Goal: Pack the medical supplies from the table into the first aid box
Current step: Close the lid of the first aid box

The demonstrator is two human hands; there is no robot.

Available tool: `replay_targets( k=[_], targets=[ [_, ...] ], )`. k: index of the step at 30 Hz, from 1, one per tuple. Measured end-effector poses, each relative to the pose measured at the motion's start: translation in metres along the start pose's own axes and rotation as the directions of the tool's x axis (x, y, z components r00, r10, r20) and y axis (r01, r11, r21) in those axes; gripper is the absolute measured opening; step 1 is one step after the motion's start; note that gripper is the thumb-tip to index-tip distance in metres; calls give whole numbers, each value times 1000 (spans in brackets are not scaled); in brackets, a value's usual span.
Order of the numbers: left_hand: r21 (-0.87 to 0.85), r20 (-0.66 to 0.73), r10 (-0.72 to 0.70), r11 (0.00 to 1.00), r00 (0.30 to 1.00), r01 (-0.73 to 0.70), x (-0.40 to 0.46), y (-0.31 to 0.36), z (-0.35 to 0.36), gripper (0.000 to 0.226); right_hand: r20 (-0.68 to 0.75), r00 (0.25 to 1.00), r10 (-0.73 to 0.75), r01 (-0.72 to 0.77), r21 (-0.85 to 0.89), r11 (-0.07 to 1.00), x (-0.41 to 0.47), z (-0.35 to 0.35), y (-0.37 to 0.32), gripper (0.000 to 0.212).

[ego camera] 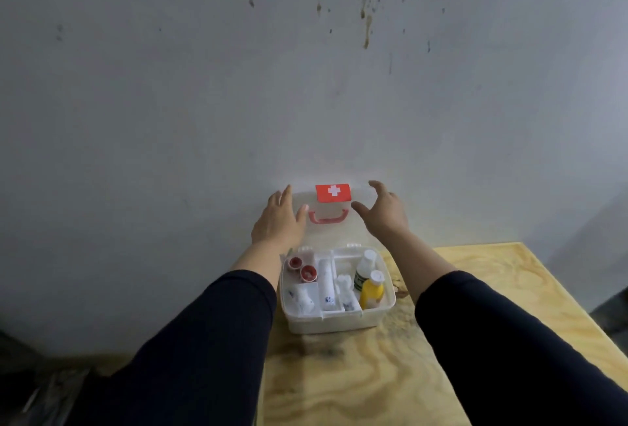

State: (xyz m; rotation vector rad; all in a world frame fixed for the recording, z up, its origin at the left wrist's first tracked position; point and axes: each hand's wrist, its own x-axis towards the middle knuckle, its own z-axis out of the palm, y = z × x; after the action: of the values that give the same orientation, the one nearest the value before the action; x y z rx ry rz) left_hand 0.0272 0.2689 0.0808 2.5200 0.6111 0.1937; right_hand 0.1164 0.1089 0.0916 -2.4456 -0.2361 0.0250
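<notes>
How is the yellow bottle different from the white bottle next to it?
The yellow bottle has a bright yellow body, while the white bottle is pale with a dark green label. The yellow bottle sits nearer the person; the white bottle sits behind it, nearer the lid. Both have white caps and stand together in the right compartment of the first aid box.

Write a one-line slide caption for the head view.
Both hands, left hand and right hand, reach for the raised lid of the packed first aid box on the plywood table.
</notes>
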Motion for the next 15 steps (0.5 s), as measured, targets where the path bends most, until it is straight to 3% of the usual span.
replay_targets(
  k=[6, 15],
  targets=[
    [21, -49, 14, 1000, 999, -13, -41, 1, 9, 62, -62, 998, -22, 28, 99, 995, -37, -5, 13, 63],
    [200, -10, -58, 978, 998, 59, -125, 6, 46, 66, 55, 988, -141, 137, 73, 988, -106, -12, 58, 69]
  ],
)
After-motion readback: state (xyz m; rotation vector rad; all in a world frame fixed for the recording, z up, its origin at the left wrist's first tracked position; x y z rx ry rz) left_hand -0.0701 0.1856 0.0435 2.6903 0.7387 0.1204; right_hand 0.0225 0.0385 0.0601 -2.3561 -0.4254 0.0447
